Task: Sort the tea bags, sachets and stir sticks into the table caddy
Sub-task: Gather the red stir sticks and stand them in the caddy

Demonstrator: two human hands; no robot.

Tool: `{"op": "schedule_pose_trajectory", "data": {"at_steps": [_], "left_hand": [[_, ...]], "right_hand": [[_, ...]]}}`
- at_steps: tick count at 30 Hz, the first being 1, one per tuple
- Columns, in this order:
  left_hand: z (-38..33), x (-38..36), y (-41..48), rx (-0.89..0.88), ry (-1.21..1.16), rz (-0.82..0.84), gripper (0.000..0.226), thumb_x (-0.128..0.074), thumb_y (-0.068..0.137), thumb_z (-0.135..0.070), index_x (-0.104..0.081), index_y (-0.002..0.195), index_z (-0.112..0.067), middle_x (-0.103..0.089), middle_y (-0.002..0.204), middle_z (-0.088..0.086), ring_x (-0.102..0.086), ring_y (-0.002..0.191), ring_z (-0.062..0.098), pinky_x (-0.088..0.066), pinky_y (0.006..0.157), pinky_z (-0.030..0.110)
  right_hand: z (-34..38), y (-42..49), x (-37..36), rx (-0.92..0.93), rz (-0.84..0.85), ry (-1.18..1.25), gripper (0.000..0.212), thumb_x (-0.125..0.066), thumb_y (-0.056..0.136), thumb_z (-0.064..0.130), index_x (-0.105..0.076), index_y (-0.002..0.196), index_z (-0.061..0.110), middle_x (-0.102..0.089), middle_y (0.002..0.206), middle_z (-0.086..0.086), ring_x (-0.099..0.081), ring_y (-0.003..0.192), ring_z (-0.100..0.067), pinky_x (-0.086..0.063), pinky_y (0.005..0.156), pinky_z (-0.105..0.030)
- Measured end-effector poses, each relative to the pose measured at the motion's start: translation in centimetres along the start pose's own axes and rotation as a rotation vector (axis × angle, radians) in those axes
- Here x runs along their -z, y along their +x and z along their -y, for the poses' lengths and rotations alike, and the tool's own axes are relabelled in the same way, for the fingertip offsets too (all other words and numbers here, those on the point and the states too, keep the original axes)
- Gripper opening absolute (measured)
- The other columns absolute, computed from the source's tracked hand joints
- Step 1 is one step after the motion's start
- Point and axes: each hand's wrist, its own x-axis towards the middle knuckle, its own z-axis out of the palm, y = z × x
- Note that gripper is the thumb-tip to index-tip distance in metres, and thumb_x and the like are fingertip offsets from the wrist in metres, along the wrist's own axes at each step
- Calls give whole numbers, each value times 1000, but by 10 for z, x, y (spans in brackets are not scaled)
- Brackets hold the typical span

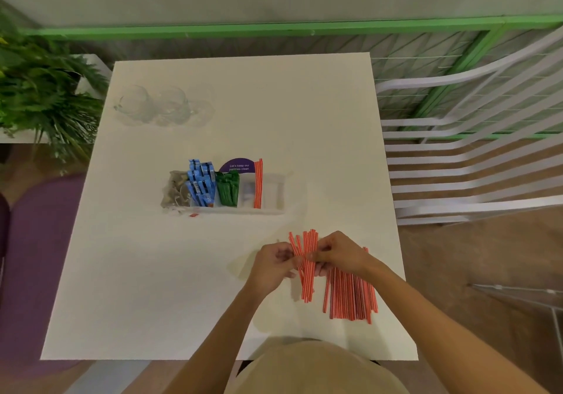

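Head view: clear glasses (164, 105) beyond caddy (275, 191), plant (45, 95) left, slatted chair (472, 162) right.

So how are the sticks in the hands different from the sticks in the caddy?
The held sticks are a thick bunch, gripped by the left hand and right hand; the caddy sticks are few. The held sticks fan out; the caddy sticks stand together. Both are orange-red, striped white.
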Motion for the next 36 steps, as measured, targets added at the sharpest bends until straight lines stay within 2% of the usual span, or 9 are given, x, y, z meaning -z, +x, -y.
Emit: {"op": "schedule_pose_trajectory", "data": {"at_steps": [2,7,11,17,20,23,28,31,36], "left_hand": [[-7,13,2,-24,18,-20,11,-72,84,-9,-70,91,-2,-73,86,12,-71,77,23,-59,66,33],[-47,62,12,-119,114,-117,9,-72,83,-7,-71,91,-6,-73,81,6,-69,72,19,-56,62,25],[-87,103,30,-220,270,-232,11,-74,83,-13,-73,93,-15,-73,82,-1,-70,76,14,-57,71,26],[-125,131,74,-341,628,-323,8,-72,81,-10,-75,87,-8,-72,76,6,-67,70,20,-55,71,29],[-132,128,89,-329,767,-247,5,-69,80,-7,-71,76,-4,-66,69,8,-56,60,18,-52,67,30],[-130,122,99,-293,907,-189,9,-69,77,-7,-68,71,0,-65,69,12,-57,63,23,-52,65,34],[-118,116,112,-183,1003,-157,25,-64,73,-6,-49,54,-11,-53,59,5,-47,53,19,-41,50,26],[-115,114,114,-153,998,-169,24,-64,75,-7,-50,56,-11,-53,61,6,-49,58,20,-49,57,33],[-115,109,113,-135,982,-189,32,-62,83,-10,-48,54,-12,-48,56,3,-48,56,18,-48,60,33]], "right_hand": [[11,5,-2,34,7,24,19,-69,88,12,-72,69,13,-73,68,-12,-70,62,-20,-59,66,-25],[43,29,2,108,-47,51,18,-69,88,11,-73,89,-6,-72,82,-25,-70,63,-21,-61,72,-32],[72,46,6,174,-97,55,16,-67,89,9,-74,94,-4,-74,82,-20,-69,65,-22,-61,70,-31],[92,60,9,221,-127,44,15,-68,89,11,-75,93,-1,-74,82,-20,-70,70,-27,-61,72,-34],[90,62,8,204,-129,46,14,-68,89,11,-75,93,-1,-74,82,-20,-70,71,-29,-61,74,-36],[84,63,9,179,-132,46,15,-68,89,11,-75,93,-1,-75,81,-18,-70,71,-29,-60,74,-36],[78,67,10,160,-138,46,15,-68,89,11,-75,94,-2,-75,82,-19,-70,70,-28,-61,74,-37],[80,70,11,162,-142,45,15,-68,89,11,-75,94,-2,-75,82,-18,-70,70,-28,-61,74,-36],[84,76,11,159,-145,39,17,-67,89,11,-74,95,-3,-75,83,-19,-70,71,-29,-61,73,-35]]}}
